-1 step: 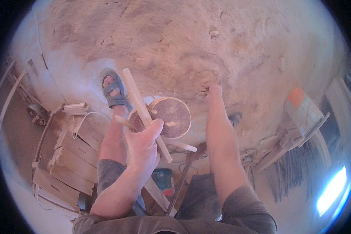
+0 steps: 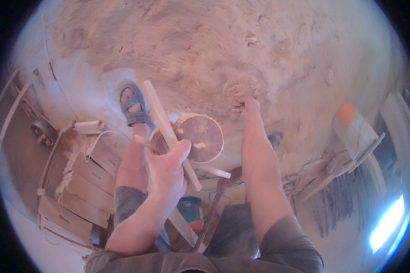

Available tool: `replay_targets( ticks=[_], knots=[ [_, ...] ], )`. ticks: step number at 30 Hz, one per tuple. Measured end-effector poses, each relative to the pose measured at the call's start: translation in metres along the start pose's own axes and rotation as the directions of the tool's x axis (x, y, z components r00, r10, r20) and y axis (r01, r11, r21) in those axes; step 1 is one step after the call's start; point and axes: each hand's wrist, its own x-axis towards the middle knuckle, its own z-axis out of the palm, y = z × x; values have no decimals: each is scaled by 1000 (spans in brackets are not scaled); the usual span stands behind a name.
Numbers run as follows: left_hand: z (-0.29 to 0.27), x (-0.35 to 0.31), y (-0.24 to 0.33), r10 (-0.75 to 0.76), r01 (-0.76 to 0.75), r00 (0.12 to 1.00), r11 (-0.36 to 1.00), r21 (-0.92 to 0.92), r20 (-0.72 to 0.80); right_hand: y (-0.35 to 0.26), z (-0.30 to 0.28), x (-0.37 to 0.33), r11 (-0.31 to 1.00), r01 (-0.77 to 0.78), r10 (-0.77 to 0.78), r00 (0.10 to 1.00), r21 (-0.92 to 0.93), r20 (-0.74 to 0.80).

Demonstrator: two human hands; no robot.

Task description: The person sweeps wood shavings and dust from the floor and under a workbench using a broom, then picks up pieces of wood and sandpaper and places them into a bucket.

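Note:
My left hand (image 2: 167, 170) is closed round a pale wooden strip (image 2: 161, 119), with the thumb laid over it. A shorter wooden piece (image 2: 145, 143) sticks out on the hand's left side. Under the strip, a round brown disc with a frayed pale rim (image 2: 201, 139), like a worn sanding disc, touches the thumb; whether my fingers hold it too is hidden. A second disc edge shows behind the strip. Far ahead and to the right, my right hand (image 2: 250, 106) reaches down to the sawdust-covered floor (image 2: 205, 63). Its fingers are mostly out of sight.
A sandalled foot (image 2: 134, 104) stands left of the strip; the other sandal (image 2: 274, 138) is right of my right forearm. Dusty wooden boxes (image 2: 86, 182) are stacked at left. A white container with an orange patch (image 2: 356, 132) stands at right. A dark bucket (image 2: 190, 209) is below my left hand.

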Motion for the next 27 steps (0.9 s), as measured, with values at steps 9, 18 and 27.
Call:
replay_targets(
  ticks=[9, 18, 27],
  knots=[
    [-9, 2, 2, 19, -20, 999, 999, -47, -38, -22, -10, -27, 881, 455, -450, 891, -129, 63],
    [-10, -3, 8, -35, 34, 999, 999, -12, -28, -39, 2, -25, 759, 648, -638, 720, -67, -273],
    [-14, 2, 12, -11, 13, 991, 1000, 17, -131, -51, -29, -134, 498, 677, -849, 507, -541, -148]
  ],
)
